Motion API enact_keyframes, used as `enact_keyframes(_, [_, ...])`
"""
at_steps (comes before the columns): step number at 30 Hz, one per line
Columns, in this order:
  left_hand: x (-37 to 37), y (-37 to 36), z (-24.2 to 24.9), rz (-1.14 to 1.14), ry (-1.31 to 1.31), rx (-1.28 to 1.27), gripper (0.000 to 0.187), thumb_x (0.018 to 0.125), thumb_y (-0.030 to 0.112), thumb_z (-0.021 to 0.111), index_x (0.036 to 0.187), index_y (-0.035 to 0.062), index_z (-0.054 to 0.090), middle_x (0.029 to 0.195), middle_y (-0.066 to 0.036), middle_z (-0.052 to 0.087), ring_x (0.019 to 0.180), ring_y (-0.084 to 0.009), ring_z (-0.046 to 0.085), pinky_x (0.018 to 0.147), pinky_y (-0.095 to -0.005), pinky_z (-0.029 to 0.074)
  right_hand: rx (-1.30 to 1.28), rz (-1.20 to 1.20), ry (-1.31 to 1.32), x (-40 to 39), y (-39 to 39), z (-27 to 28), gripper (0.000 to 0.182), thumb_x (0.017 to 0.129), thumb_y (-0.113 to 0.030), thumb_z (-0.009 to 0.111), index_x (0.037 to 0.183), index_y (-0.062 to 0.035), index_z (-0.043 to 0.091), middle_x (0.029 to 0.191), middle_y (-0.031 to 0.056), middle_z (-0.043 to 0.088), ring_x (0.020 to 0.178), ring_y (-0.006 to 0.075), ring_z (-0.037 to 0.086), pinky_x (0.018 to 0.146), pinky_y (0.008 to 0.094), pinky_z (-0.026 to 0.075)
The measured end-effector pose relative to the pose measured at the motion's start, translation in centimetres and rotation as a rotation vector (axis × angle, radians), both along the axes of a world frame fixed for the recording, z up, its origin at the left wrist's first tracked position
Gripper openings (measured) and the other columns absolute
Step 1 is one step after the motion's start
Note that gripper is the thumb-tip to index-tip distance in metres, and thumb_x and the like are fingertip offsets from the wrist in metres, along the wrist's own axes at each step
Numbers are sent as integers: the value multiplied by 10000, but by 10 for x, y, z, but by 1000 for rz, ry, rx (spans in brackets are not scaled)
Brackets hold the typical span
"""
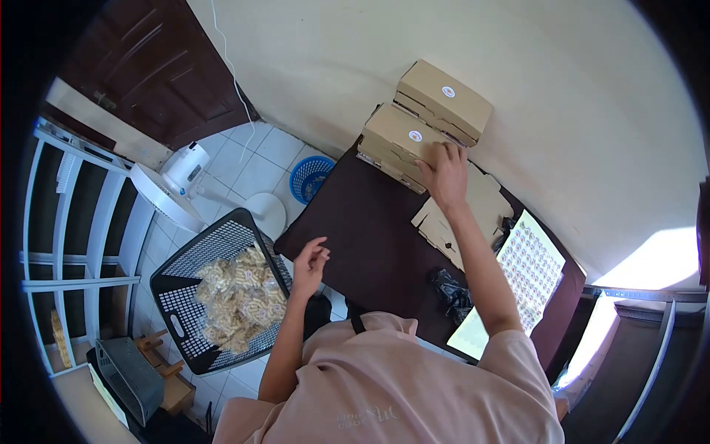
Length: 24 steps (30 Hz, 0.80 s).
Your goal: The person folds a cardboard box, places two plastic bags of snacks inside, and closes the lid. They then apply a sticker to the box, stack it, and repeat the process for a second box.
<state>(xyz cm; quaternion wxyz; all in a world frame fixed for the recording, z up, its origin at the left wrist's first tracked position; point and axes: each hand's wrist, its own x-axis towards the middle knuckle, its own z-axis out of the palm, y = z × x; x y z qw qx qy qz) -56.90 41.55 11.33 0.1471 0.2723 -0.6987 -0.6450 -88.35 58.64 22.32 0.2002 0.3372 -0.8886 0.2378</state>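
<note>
My right hand [447, 176] is at the right end of the front cardboard box [392, 139], thumb on its front side and fingers curled at its corner. This closed brown box bears a round white sticker [416, 136]. Directly behind it stands another stickered cardboard box [444, 92]; more cardboard shows beneath both. Flat cardboard [484, 203] lies just right of my right hand, under that forearm. My left hand [309, 266] hovers by the table's left edge, its fingers loosely bent and apart, holding nothing. Beside it is a black basket [177, 270] with several clear bags of pale snacks [240, 296].
The dark-covered table [355, 229] meets the wall. On its right lie a sticker sheet [529, 259] and black plastic [449, 292]. A white fan [174, 189] and a blue basket [310, 177] stand on the tiled floor. Shelving [81, 266] is at left.
</note>
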Motion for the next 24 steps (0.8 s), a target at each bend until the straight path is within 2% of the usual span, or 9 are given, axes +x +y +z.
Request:
enact_keyframes(4, [-5, 13, 2, -77, -51, 4, 320, 934, 24, 585, 1250, 70, 600, 958, -96, 682, 831, -128, 656, 709, -240, 509, -201, -77, 59, 40, 26, -10, 241, 793, -164, 765, 930, -18, 631, 979, 135, 629, 904, 341, 553, 828, 427, 465])
enact_keyframes(6, [0, 13, -2, -96, -81, 17, 320, 934, 27, 586, 1252, 68, 598, 956, -95, 681, 831, -126, 655, 720, -246, 514, -431, -423, -521, 48, 45, -35, 218, 810, -182, 758, 874, -25, 622, 842, 136, 642, 796, 338, 602, 757, 432, 491])
enact_keyframes(10, [5, 4, -10, -84, -64, 35, 323, 931, 26, 590, 1252, 66, 597, 954, -89, 678, 831, -126, 652, 729, -255, 517, -372, -569, -675, 45, 54, -102, 317, 795, -294, 776, 851, -27, 613, 786, 154, 648, 750, 342, 639, 727, 456, 509])
enact_keyframes(12, [3, -7, -8, -83, -105, 26, 324, 962, 74, 574, 1286, 89, 569, 987, -55, 661, 850, -111, 636, 691, -232, 489, -88, -692, -746, 46, 41, -116, 471, 730, -431, 810, 871, -22, 623, 876, 162, 682, 834, 351, 661, 772, 450, 515])
enact_keyframes(14, [7, -20, -1, -72, -124, 27, 323, 962, 119, 592, 1284, 89, 572, 1000, -50, 660, 869, -115, 637, 698, -238, 493, -48, -680, -737, 38, 44, -135, 565, 693, -495, 819, 925, -12, 641, 958, 171, 699, 864, 355, 666, 797, 451, 519])
enact_keyframes(17, [19, -35, 9, 78, -162, 117, 329, 955, 182, 617, 1272, 97, 586, 1025, -46, 658, 883, -121, 639, 724, -247, 504, -30, -728, -857, 19, 49, -143, 559, 693, -465, 822, 939, 7, 650, 969, 194, 705, 893, 369, 673, 821, 454, 518])
enact_keyframes(20, [41, -47, 8, 135, -211, 146, 330, 959, 202, 610, 1272, 100, 588, 1035, -44, 660, 897, -120, 636, 733, -255, 507, -88, -556, -1050, 3, 71, -149, 391, 765, -318, 771, 908, 25, 651, 889, 205, 704, 820, 320, 701, 733, 428, 547])
enact_keyframes(22, [58, -50, 5, 147, -236, 158, 327, 963, 218, 603, 1270, 105, 590, 1038, -43, 660, 910, -120, 634, 737, -262, 508, -417, -523, -1250, 3, 81, -141, 170, 828, -143, 656, 849, 25, 642, 778, 162, 679, 679, 238, 683, 582, 350, 537])
enact_keyframes(24, [76, -48, -1, 201, -245, 210, 313, 966, 208, 595, 1261, 104, 594, 1046, -46, 658, 907, -122, 634, 737, -258, 506, -627, -477, -1292, 11, 90, -131, 106, 846, -101, 603, 858, 1, 632, 738, 99, 628, 609, 182, 613, 529, 303, 486])
